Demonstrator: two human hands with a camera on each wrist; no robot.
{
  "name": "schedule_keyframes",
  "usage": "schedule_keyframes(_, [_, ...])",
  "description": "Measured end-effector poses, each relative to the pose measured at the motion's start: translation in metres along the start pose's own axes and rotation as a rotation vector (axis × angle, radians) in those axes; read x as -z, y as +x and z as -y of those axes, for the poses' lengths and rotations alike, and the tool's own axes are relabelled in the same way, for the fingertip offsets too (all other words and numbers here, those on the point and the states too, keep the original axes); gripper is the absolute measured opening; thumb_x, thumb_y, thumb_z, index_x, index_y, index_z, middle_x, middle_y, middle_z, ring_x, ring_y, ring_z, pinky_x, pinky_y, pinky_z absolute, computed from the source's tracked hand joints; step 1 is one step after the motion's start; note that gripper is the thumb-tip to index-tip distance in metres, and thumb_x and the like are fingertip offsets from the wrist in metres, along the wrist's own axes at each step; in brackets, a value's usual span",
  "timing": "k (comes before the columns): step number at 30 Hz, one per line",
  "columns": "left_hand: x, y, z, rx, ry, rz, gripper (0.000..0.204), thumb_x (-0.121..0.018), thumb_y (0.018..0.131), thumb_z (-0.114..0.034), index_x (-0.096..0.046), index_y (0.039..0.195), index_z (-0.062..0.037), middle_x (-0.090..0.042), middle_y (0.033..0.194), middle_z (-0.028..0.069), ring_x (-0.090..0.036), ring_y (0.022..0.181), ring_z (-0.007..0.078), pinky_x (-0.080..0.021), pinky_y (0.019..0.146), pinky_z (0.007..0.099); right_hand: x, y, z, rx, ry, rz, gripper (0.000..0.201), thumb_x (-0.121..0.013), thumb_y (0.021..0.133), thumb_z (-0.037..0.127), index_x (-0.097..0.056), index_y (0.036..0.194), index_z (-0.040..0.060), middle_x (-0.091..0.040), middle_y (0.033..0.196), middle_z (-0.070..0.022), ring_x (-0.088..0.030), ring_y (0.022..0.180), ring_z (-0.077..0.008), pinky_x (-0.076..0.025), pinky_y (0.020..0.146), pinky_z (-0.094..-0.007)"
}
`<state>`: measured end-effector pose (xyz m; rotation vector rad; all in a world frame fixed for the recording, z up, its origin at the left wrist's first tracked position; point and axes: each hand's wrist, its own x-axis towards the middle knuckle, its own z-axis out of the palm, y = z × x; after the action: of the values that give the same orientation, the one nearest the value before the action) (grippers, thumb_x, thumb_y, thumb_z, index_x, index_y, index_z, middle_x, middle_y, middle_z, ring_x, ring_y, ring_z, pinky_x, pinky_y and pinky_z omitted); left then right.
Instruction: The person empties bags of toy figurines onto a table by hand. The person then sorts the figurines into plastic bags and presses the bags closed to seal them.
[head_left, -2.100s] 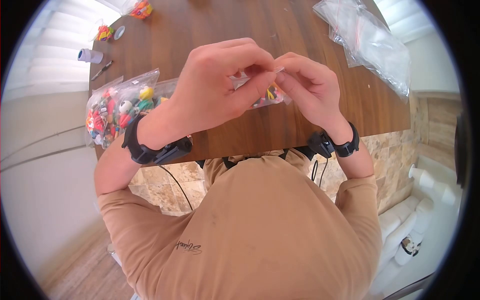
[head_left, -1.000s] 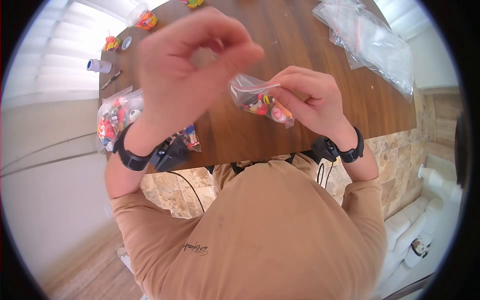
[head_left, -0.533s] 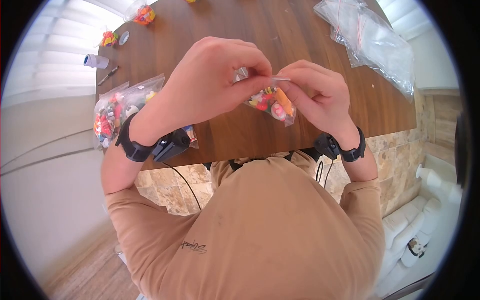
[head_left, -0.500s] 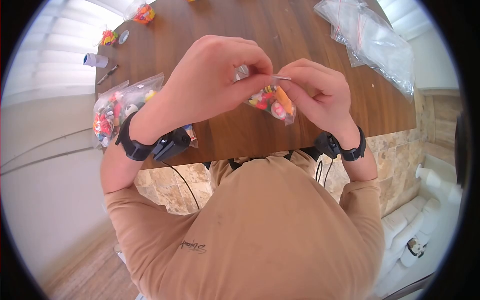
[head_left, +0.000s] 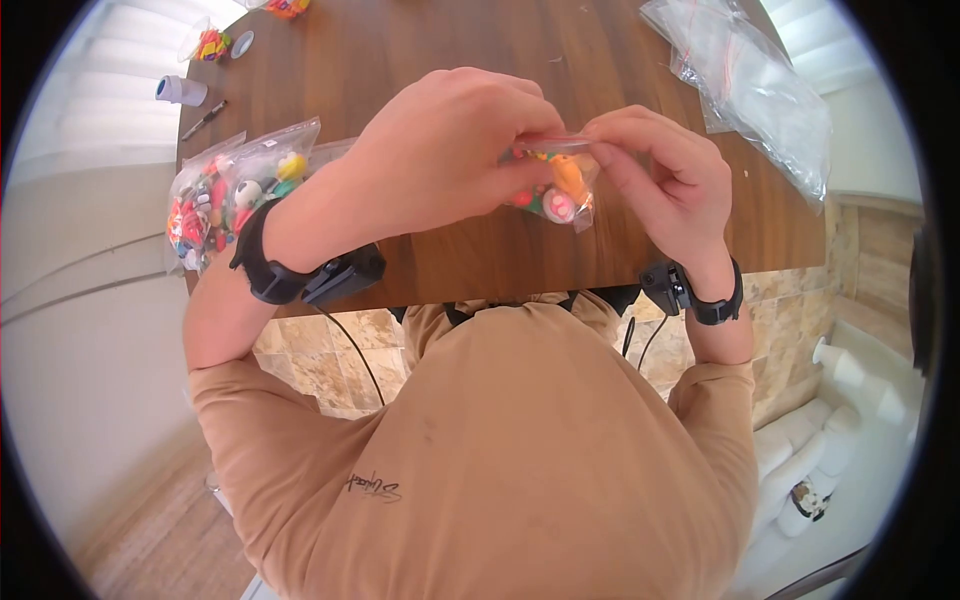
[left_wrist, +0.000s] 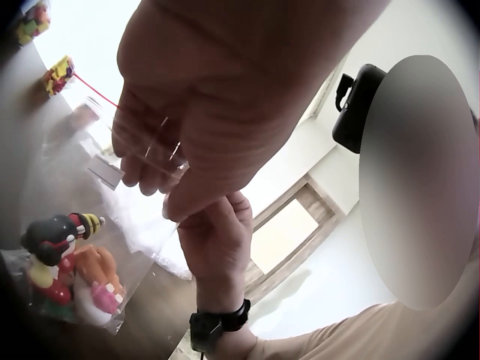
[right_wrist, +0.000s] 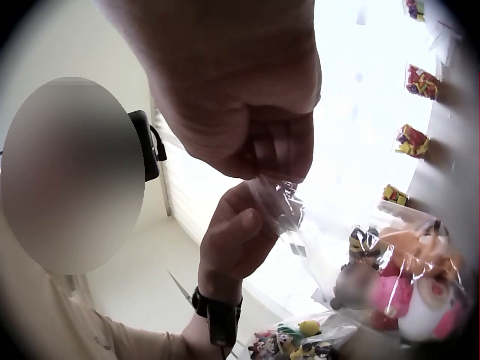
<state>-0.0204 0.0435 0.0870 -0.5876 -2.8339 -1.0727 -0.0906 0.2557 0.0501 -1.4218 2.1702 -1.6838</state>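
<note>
A small clear zip bag [head_left: 560,190] with colourful figures in it hangs between both hands above the table. The left hand [head_left: 430,150] pinches its top edge from the left side, thumb and curled fingers together. From the right, the right hand [head_left: 670,170] pinches the other end of the same edge. In the left wrist view the bag [left_wrist: 75,285] shows a black-and-yellow figure, an orange one and a pink-and-white one. The right wrist view shows the right hand [right_wrist: 232,112] gripping the plastic above the figures, the left hand [right_wrist: 236,240] close beyond it.
Filled bags of figures [head_left: 220,205] lie at the table's left edge. Behind them are a pen [head_left: 205,119], a white bottle [head_left: 181,91], a lid [head_left: 242,44] and a cup of colourful pieces [head_left: 212,45]. A stack of clear bags [head_left: 750,90] lies at the far right.
The left hand was off the bag about a second ago and returned to its top edge. Since then both hands have shifted slightly right, the bag between them, and the head view has moved a little.
</note>
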Motion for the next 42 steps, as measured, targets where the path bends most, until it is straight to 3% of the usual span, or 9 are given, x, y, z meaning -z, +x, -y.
schedule_keyframes(6, [0.002, -0.001, 0.011, 0.040, 0.101, 0.010, 0.012, -0.074, 0.078, -0.011, -0.068, 0.080, -0.0015, -0.061, 0.073, 0.0095, -0.056, 0.065, 0.0288, -0.045, 0.060, 0.0355, -0.001, -0.002, -0.007, 0.007, 0.024, -0.025, 0.008, -0.067, 0.088, 0.002, -0.069, 0.096, 0.0012, -0.070, 0.088, -0.0065, -0.065, 0.071, -0.0177, -0.050, 0.063, -0.0256])
schedule_keyframes(9, [0.007, -0.002, 0.005, 0.025, 0.096, 0.010, 0.012, -0.074, 0.077, -0.010, -0.067, 0.077, -0.0001, -0.058, 0.067, 0.0100, -0.057, 0.062, 0.0264, -0.044, 0.057, 0.0349, 0.002, -0.002, -0.004, -0.031, 0.026, -0.024, 0.008, -0.068, 0.087, 0.002, -0.069, 0.095, 0.0010, -0.071, 0.088, -0.0061, -0.065, 0.071, -0.0169, -0.050, 0.064, -0.0253])
schedule_keyframes(11, [0.012, -0.002, -0.004, 0.171, 0.036, 0.090, 0.012, -0.074, 0.077, -0.007, -0.065, 0.076, 0.0013, -0.056, 0.064, 0.0098, -0.057, 0.059, 0.0235, -0.043, 0.055, 0.0339, 0.003, -0.002, -0.003, -0.047, 0.045, -0.014, 0.008, -0.069, 0.087, 0.002, -0.069, 0.095, 0.0008, -0.071, 0.087, -0.0057, -0.065, 0.072, -0.0164, -0.050, 0.065, -0.0250])
schedule_keyframes(15, [0.010, -0.003, -0.001, 0.222, -0.006, 0.125, 0.011, -0.073, 0.076, -0.005, -0.064, 0.076, 0.0024, -0.056, 0.063, 0.0096, -0.056, 0.057, 0.0197, -0.042, 0.054, 0.0317, 0.004, -0.001, -0.003, -0.030, 0.047, 0.017, 0.007, -0.069, 0.087, 0.003, -0.069, 0.093, 0.0007, -0.071, 0.086, -0.0056, -0.065, 0.072, -0.0164, -0.050, 0.065, -0.0248])
schedule_keyframes(17, [0.006, -0.006, 0.005, 0.122, 0.008, 0.057, 0.011, -0.073, 0.076, -0.004, -0.064, 0.077, 0.0023, -0.057, 0.064, 0.0096, -0.054, 0.056, 0.0178, -0.043, 0.054, 0.0298, 0.004, -0.001, -0.003, -0.036, 0.011, 0.020, 0.007, -0.070, 0.086, 0.003, -0.069, 0.092, 0.0005, -0.071, 0.085, -0.0053, -0.065, 0.072, -0.0160, -0.051, 0.067, -0.0248])
schedule_keyframes(36, [-0.002, -0.009, 0.007, 0.214, -0.139, 0.069, 0.010, -0.073, 0.082, -0.008, -0.068, 0.083, 0.0009, -0.056, 0.067, 0.0021, -0.046, 0.061, 0.0108, -0.038, 0.057, 0.0262, -0.001, 0.005, -0.006, -0.044, -0.025, -0.002, 0.007, -0.068, 0.086, 0.005, -0.069, 0.092, 0.0031, -0.069, 0.080, -0.0036, -0.066, 0.072, -0.0132, -0.051, 0.067, -0.0244])
schedule_keyframes(38, [-0.009, -0.007, 0.007, 0.115, -0.239, -0.077, 0.010, -0.072, 0.084, -0.010, -0.071, 0.086, -0.0007, -0.060, 0.070, 0.0007, -0.048, 0.062, 0.0100, -0.038, 0.057, 0.0252, -0.001, 0.007, -0.003, -0.030, -0.049, 0.012, 0.007, -0.069, 0.086, 0.006, -0.069, 0.092, 0.0035, -0.069, 0.080, -0.0040, -0.067, 0.073, -0.0141, -0.052, 0.067, -0.0247])
schedule_keyframes(42, [-0.011, -0.003, 0.008, 0.034, -0.229, -0.117, 0.010, -0.072, 0.084, -0.010, -0.072, 0.089, -0.0012, -0.063, 0.073, 0.0009, -0.051, 0.063, 0.0097, -0.039, 0.058, 0.0250, -0.002, 0.008, -0.003, -0.019, -0.088, 0.006, 0.007, -0.069, 0.085, 0.006, -0.069, 0.092, 0.0038, -0.070, 0.080, -0.0045, -0.067, 0.073, -0.0151, -0.052, 0.067, -0.0254])
